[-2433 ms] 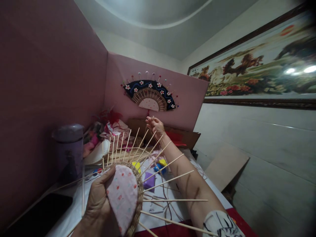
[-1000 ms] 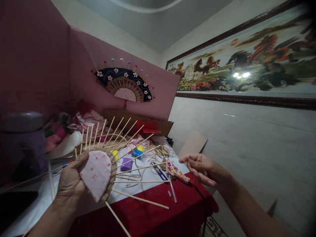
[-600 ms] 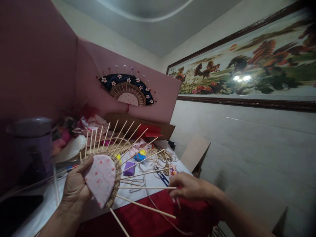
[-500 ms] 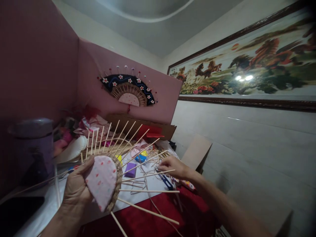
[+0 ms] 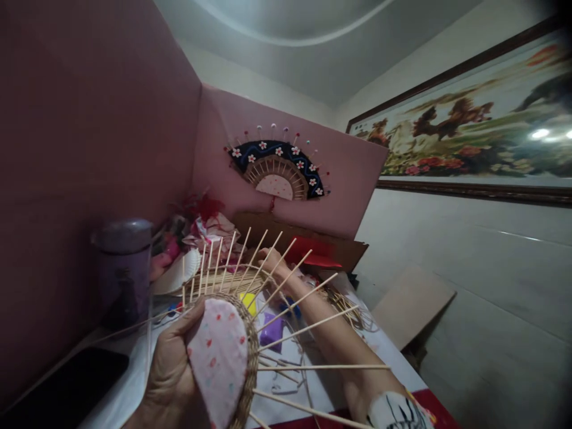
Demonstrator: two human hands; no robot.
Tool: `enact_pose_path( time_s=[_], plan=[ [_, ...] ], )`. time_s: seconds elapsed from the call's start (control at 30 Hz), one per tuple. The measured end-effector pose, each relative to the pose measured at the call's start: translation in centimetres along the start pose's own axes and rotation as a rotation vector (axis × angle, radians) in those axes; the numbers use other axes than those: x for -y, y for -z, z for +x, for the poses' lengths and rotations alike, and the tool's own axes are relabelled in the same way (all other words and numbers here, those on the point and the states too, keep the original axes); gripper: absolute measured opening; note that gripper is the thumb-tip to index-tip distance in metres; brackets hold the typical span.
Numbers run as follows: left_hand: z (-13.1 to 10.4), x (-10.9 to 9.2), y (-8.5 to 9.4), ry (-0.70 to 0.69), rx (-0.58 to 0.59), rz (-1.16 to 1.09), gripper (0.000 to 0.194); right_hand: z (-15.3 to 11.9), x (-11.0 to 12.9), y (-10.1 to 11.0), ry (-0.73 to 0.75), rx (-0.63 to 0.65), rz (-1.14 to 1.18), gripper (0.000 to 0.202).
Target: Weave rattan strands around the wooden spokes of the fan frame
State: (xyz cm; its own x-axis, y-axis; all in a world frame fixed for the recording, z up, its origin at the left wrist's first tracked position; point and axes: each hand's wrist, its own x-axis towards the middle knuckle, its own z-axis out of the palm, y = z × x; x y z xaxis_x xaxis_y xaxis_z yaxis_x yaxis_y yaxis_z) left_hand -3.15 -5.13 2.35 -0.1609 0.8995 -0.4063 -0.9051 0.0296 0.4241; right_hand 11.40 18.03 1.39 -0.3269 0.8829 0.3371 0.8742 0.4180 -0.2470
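Observation:
My left hand (image 5: 172, 363) is wrapped round the left edge of a half-round fan base (image 5: 218, 357) covered in white cloth with small red and blue marks. A woven border (image 5: 252, 351) runs along its curve, and thin wooden sticks (image 5: 308, 289) radiate from it. Beyond the sticks, my right hand (image 5: 273, 262) reaches over the back of the table, near a bundle of thin sticks (image 5: 223, 280). Its fingers are partly hidden behind the sticks, so whether they hold anything does not show.
A purple packet (image 5: 271, 331) and a yellow piece (image 5: 247, 302) lie on the table. At left stand a purple container (image 5: 125, 274) and a dark flat object (image 5: 71, 387). A finished fan (image 5: 279, 164) hangs on the pink panel (image 5: 353, 179) behind.
My right hand has moved from the right side of the table to the back, behind the sticks. The view has turned left; my left hand still holds the fan base.

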Motion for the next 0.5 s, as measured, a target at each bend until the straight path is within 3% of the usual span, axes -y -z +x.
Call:
enact_pose_path(
  time_s=[0.2, 0.5],
  plan=[
    [0.3, 0.0, 0.0, 0.007, 0.007, -0.023, 0.006, 1.6, 0.9, -1.4, 0.112, -0.056, -0.192, 0.029],
    [0.0, 0.0, 0.0, 0.046, 0.008, 0.008, 0.003, 2.6, 1.3, -1.9, 0.122, -0.04, -0.291, 0.03]
  ],
)
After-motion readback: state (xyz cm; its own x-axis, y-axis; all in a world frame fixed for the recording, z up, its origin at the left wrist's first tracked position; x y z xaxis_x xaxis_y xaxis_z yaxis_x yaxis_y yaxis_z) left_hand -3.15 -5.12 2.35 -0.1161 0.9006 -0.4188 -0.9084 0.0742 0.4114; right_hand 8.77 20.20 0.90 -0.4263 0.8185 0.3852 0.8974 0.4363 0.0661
